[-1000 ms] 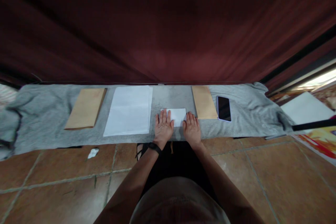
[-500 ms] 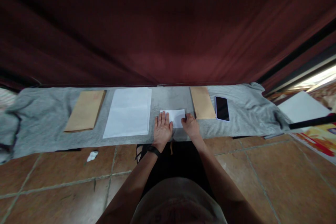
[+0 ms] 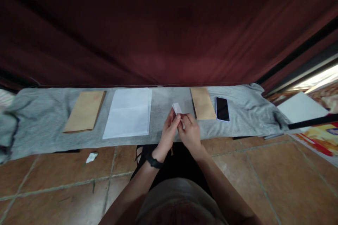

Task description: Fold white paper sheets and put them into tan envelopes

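A small folded white sheet of paper (image 3: 176, 108) is held up between both hands over the grey cloth. My left hand (image 3: 169, 126) is closed on its left side, thumb in front. My right hand (image 3: 190, 130) pinches it from the right, and the fingers hide its lower part. To the left lies a stack of larger white paper sheets (image 3: 128, 112). Just right of my right hand is a narrow brown envelope stack (image 3: 203, 103).
The grey cloth (image 3: 42, 112) covers a narrow bench against a dark red curtain (image 3: 169, 42). A thicker brown envelope stack (image 3: 84, 111) lies at the far left, a phone (image 3: 222, 109) at the right. A crumpled white scrap (image 3: 91, 157) is on the tiled floor.
The paper lay flat under my left palm before; now both hands have lifted it and it is turned upright and looks narrower. My hands have come together.
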Tool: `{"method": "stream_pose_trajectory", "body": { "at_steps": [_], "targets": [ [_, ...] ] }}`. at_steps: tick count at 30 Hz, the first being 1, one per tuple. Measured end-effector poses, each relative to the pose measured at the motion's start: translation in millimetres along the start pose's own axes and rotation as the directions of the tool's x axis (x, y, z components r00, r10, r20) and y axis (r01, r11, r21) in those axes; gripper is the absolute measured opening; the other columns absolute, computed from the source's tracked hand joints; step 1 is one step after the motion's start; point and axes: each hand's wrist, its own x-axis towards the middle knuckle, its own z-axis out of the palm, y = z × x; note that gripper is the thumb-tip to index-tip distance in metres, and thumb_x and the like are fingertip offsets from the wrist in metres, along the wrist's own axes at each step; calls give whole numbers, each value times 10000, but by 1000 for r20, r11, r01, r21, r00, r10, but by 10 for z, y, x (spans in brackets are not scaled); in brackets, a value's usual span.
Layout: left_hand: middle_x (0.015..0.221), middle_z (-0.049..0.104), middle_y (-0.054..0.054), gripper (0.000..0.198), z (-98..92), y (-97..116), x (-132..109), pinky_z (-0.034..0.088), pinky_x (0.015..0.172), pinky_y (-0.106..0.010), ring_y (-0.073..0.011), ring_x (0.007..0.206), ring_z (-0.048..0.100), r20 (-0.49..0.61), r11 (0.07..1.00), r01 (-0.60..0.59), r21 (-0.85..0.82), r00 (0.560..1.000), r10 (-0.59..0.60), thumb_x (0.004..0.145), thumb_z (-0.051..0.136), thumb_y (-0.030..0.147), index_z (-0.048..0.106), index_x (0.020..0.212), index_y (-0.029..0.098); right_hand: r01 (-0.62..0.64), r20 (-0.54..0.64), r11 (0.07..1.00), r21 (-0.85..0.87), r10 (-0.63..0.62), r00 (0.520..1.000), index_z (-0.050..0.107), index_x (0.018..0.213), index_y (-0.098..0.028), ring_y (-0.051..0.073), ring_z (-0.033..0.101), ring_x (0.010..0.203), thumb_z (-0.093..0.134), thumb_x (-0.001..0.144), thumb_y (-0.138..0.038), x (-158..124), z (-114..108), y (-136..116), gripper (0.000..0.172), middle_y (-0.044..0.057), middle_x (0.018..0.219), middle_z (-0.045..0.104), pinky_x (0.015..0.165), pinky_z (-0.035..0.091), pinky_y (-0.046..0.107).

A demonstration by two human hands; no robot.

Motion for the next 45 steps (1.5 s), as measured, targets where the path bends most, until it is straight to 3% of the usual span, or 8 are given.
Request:
{"method": "stream_pose_trajectory", "body": {
  "at_steps": [5, 10, 16, 24, 30, 35, 39, 45],
  "targets": [
    [1048, 750, -50, 313, -107, -137, 139, 524, 949, -348, -188, 961, 694, -183, 990, 69, -122, 979, -91, 791, 696, 366, 709, 1041, 178, 115, 62, 993, 13, -116, 991, 695, 1144, -194, 223, 647, 1012, 479, 955, -161, -156, 194, -21, 289, 99, 1085, 695, 934, 534, 370],
    [800, 724, -20, 209, -526, -514, 243, 559, 812, -352, -184, 770, 676, -260, 959, 153, 239, 962, -89, 764, 587, 241, 706, 920, 170, 21, 107, 996, 91, -30, 994, 708, 1132, -208, 205, 660, 1078, 467, 956, -141, -309, 380, 281, 306, 83, 1141, 705, 987, 542, 356],
    [1012, 743, -63, 353, -761, -591, 366, 526, 965, -397, -229, 958, 687, -283, 876, 112, 469, 959, 29, 795, 564, 164, 682, 1127, 182, 30, 169, 999, 12, -32, 985, 639, 1305, -180, 202, 591, 1266, 426, 1006, -207, -426, 494, 509, 367, 102, 1333, 655, 1105, 477, 368],
    [1199, 715, -126, 496, -700, -626, 355, 556, 961, -426, -258, 1035, 706, -174, 602, 17, 799, 963, 204, 925, 460, 181, 507, 1419, 162, 152, 286, 960, -234, -81, 955, 439, 1500, -125, 253, 412, 1442, 398, 1049, -335, -493, 647, 533, 499, 125, 1554, 445, 1217, 300, 477],
    [1478, 514, -169, 491, -697, -571, 183, 422, 1135, -487, -289, 1377, 487, 6, 329, -147, 933, 919, 393, 952, 432, 163, 487, 1440, 159, 147, 273, 965, -216, -85, 958, 403, 1524, -139, 247, 377, 1464, 365, 1056, -370, -553, 667, 584, 523, 118, 1567, 422, 1219, 286, 483],
    [1545, 456, -153, 492, -623, -640, -87, 322, 1209, -474, -255, 1482, 347, 340, 90, -367, 926, 914, 221, 1002, 371, 229, 445, 1476, 118, 52, 236, 996, -70, -34, 971, 509, 1454, -135, 205, 445, 1421, 228, 1073, -314, -412, 648, 611, 505, 121, 1476, 545, 1208, 322, 463],
    [1588, 380, -166, 564, -595, -730, -167, 243, 1238, -502, -264, 1515, 266, 384, -21, -384, 923, 917, 111, 983, 374, 217, 349, 1530, 78, 78, 270, 996, -34, -65, 961, 483, 1471, -120, 190, 409, 1444, 192, 1075, -313, -298, 699, 561, 528, 118, 1503, 516, 1220, 305, 442],
    [1610, 331, -173, 577, -651, -764, -46, 225, 1248, -481, -250, 1533, 204, 384, -20, -384, 923, 917, 106, 981, 324, 177, 310, 1545, 56, 149, 323, 971, -188, -82, 943, 413, 1517, -120, 214, 348, 1480, 274, 1070, -337, -271, 808, 524, 515, 124, 1566, 423, 1238, 254, 454]
  ]
}}
